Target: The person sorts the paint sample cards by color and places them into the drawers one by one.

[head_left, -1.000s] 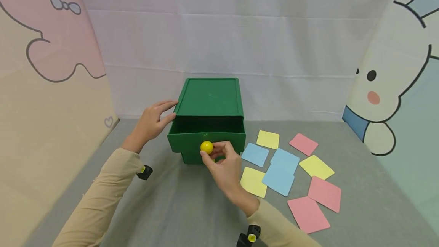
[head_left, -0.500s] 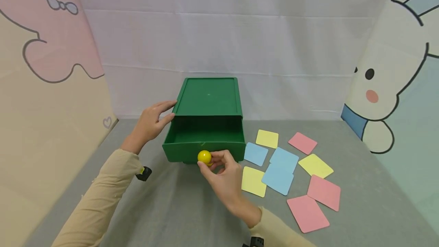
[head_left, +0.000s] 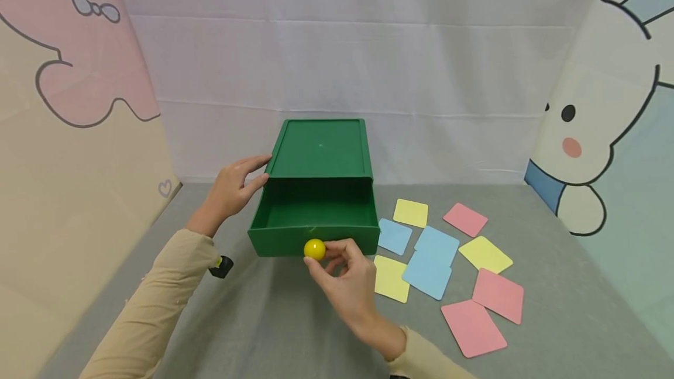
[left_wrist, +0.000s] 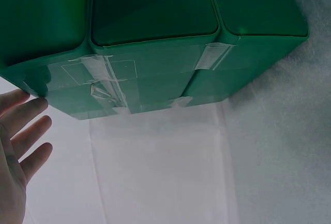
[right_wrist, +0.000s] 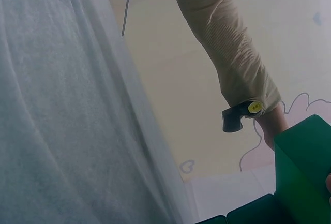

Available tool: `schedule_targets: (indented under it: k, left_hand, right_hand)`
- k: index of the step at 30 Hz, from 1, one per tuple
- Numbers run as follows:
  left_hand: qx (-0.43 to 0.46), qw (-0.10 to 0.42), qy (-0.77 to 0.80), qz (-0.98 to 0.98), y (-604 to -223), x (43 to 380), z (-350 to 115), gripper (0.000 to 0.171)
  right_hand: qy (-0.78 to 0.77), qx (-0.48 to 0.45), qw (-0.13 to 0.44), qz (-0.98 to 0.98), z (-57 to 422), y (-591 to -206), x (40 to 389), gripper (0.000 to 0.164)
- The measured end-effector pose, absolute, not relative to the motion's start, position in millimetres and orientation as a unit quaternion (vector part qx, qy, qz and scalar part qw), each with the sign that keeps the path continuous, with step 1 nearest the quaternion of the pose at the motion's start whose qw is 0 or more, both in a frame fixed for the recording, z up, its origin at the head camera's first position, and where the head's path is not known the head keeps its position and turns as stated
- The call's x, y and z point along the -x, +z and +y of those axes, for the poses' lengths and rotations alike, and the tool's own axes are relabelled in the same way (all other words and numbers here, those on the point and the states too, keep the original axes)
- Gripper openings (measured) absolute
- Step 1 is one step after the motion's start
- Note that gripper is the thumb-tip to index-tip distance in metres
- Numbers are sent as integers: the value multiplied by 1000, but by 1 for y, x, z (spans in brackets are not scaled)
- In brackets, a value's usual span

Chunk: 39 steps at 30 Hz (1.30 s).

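A green plastic drawer box [head_left: 322, 148] stands on the grey cloth, its top drawer [head_left: 315, 243] pulled far out toward me. Nothing shows inside the visible part of the drawer. On the drawer's front is a round yellow knob [head_left: 314, 249], which my right hand [head_left: 348, 282] pinches between thumb and fingers. My left hand [head_left: 231, 190] touches the upper left side of the box with extended fingers. In the left wrist view, those fingers [left_wrist: 32, 131] lie at the edge of the green side wall, which has strips of clear tape. The right wrist view shows the drawer [right_wrist: 302, 167] only partly.
Several flat yellow, blue and pink cards [head_left: 432, 265] lie right of the box, some overlapping. A white cloth [head_left: 342, 63] hangs behind. Cartoon-printed panels [head_left: 79, 151] border both sides of the grey surface [head_left: 237, 320].
The top drawer has slid out toward me, with my right hand moving down and back on its yellow knob. My left hand has stayed against the box.
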State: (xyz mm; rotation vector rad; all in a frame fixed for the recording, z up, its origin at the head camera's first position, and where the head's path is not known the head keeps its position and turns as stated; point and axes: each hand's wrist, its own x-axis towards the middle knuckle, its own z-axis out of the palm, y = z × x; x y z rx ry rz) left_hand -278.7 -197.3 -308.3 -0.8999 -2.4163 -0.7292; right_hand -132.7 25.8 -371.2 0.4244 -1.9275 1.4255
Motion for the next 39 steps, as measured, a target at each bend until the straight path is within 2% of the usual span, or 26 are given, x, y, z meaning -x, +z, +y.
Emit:
schedule_targets:
  k: [39]
  left_hand:
    - [325,228,-267,-878,-309,279,-198,42]
  right_hand:
    - [546,-217,341,-734,33,-375,126,27]
